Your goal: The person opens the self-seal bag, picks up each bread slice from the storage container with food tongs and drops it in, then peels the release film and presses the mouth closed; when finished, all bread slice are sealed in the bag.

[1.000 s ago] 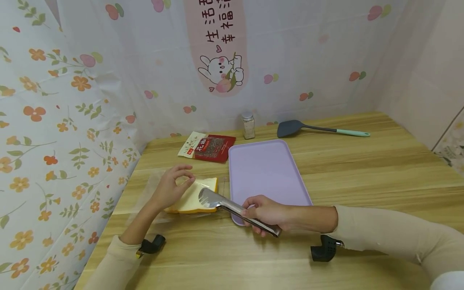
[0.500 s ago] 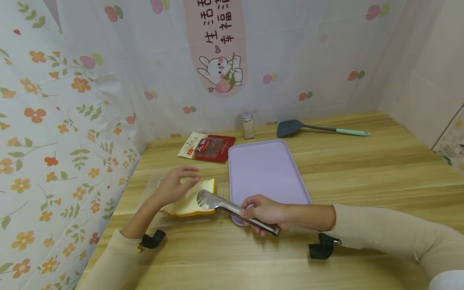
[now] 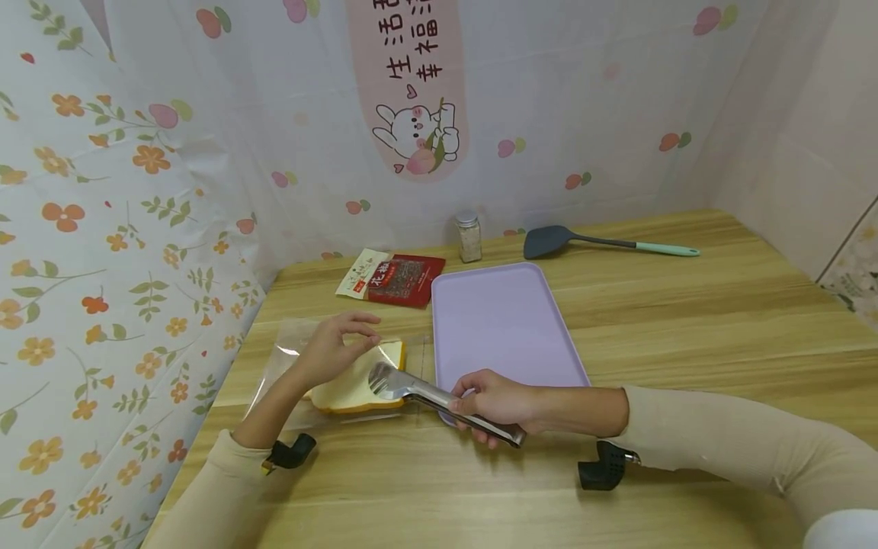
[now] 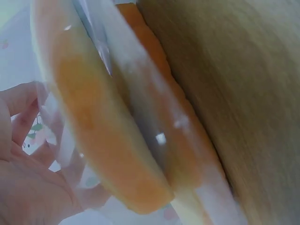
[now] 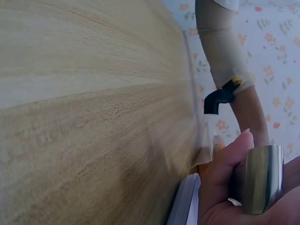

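My left hand is over the left part of a bread slice, thumb and fingertips close together at the clear plastic bag. Seen from the left wrist, film covers the fingers, and the upper bread slice stands tilted above a second slice. My right hand grips metal tongs by the handle. Their rounded tip lies over the upper slice's right part; the lower tip is hidden. In the right wrist view, the tongs' handle end shows in the palm.
A lilac tray lies right of the bread, partly under my right hand. Behind are a red and white spice packet, a small glass jar and a grey spatula with a mint handle. Patterned curtains border the wooden table.
The tongs and the bread slice have shifted slightly left and down. My left hand has moved slightly right over the slice, and the plastic film now shows more glare at left.
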The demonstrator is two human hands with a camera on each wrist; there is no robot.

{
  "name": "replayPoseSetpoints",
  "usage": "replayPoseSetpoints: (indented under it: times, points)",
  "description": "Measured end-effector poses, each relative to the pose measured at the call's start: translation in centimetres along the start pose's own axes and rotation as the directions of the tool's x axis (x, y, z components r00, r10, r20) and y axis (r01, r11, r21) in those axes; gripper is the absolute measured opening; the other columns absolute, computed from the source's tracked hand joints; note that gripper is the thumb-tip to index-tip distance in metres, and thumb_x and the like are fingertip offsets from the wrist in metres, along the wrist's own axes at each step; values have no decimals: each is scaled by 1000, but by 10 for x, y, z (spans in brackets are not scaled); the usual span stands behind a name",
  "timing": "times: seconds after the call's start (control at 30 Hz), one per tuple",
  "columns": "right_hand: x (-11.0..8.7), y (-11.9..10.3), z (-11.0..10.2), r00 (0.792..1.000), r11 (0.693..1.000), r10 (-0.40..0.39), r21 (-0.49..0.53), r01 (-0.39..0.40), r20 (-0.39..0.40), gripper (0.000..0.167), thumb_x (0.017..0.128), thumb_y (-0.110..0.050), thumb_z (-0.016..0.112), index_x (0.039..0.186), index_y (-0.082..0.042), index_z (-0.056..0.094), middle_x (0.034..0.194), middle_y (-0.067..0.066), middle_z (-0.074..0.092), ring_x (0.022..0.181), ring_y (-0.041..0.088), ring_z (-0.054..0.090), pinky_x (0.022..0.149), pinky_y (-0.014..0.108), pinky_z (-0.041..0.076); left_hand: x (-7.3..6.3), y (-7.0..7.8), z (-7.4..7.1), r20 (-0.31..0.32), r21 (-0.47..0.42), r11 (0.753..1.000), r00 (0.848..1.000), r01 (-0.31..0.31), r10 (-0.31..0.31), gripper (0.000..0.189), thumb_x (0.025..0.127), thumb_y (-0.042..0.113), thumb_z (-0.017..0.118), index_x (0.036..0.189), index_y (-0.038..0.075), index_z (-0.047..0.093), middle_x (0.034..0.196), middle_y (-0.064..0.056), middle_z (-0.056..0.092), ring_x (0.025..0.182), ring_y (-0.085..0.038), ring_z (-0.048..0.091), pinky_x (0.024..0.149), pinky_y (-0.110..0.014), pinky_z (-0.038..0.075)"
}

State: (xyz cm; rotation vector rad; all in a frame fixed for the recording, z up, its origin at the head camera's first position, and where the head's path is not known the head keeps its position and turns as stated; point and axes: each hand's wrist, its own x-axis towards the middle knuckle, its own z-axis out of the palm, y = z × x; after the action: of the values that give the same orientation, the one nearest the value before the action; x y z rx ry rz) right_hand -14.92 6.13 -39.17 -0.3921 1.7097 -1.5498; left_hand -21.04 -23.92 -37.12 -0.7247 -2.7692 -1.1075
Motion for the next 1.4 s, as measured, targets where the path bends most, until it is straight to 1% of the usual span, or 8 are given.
replayPoseSetpoints:
  times: [0.13, 0.27, 0.63, 0.93, 1.2, 1.23, 1.3, 1.4]
  points:
    - [3, -1, 4, 1000, 1000, -22, 17, 22, -17, 14, 100, -12, 54, 100, 2, 54, 75, 8, 58, 48, 11, 50, 41, 22, 45, -1, 1, 0, -13, 3, 1000, 1000, 8, -8, 9, 91, 10, 72, 93, 3, 77, 127, -18, 64, 124, -39, 54, 100, -57, 43]
    - [8, 2, 12, 997, 998, -46, 45, 48, -57, 13, 99, -11, 54, 101, 2, 52, 76, 8, 58, 48, 11, 52, 42, 22, 46, -1, 3, 1, -41, 28, 1000, 999, 2, -1, 9, 90, 11, 73, 92, 3, 78, 129, -18, 63, 115, -37, 60, 95, -56, 46]
    - [26, 3, 27, 997, 999, -25, 40, 28, -76, 10, 99, -10, 55, 98, -1, 53, 73, 8, 58, 46, 12, 52, 42, 23, 46, -6, 7, 6, -63, 31, 1000, 998, 0, 2, 8, 90, 10, 73, 92, 3, 77, 132, -17, 60, 108, -33, 62, 89, -53, 50]
    - [40, -9, 32, 997, 1000, -10, -3, 10, -70, 11, 100, -11, 56, 101, 0, 53, 75, 9, 59, 47, 12, 54, 41, 22, 47, -9, 7, 5, -96, 52, 998, 995, -22, 27, 7, 89, 7, 74, 92, 1, 77, 130, -19, 60, 115, -44, 58, 97, -55, 47]
    - [33, -27, 27, 999, 1000, -4, -3, 4, -44, 29, 97, -25, 66, 105, 1, 54, 80, 14, 64, 50, 12, 57, 43, 23, 47, -5, 6, 0, -109, 61, 998, 994, 4, 3, 11, 91, 11, 73, 94, 2, 77, 132, -15, 60, 117, -39, 58, 95, -54, 47]
    - [31, -29, 27, 999, 1000, -2, -3, 1, -47, 31, 97, -26, 66, 106, 1, 54, 82, 15, 65, 51, 12, 58, 43, 23, 47, -4, 7, -1, -111, 48, 999, 994, 5, 1, 11, 91, 12, 72, 94, 2, 77, 132, -14, 60, 116, -39, 58, 94, -53, 48]
    - [27, -32, 27, 999, 1000, 6, -5, -6, -53, 32, 97, -28, 65, 106, 1, 55, 84, 16, 67, 52, 13, 60, 43, 23, 47, -3, 8, -2, -108, 24, 1000, 994, 17, -14, 12, 92, 13, 72, 94, 3, 77, 132, -12, 60, 102, -37, 65, 85, -51, 51]
    - [23, -33, 25, 997, 1000, 11, -24, -13, -74, 31, 96, -28, 64, 106, 1, 57, 87, 19, 69, 52, 12, 61, 41, 22, 47, -1, 7, -3, -95, 17, 1000, 995, 25, -24, 13, 93, 15, 71, 95, 4, 77, 133, -10, 60, 105, -36, 64, 85, -51, 51]
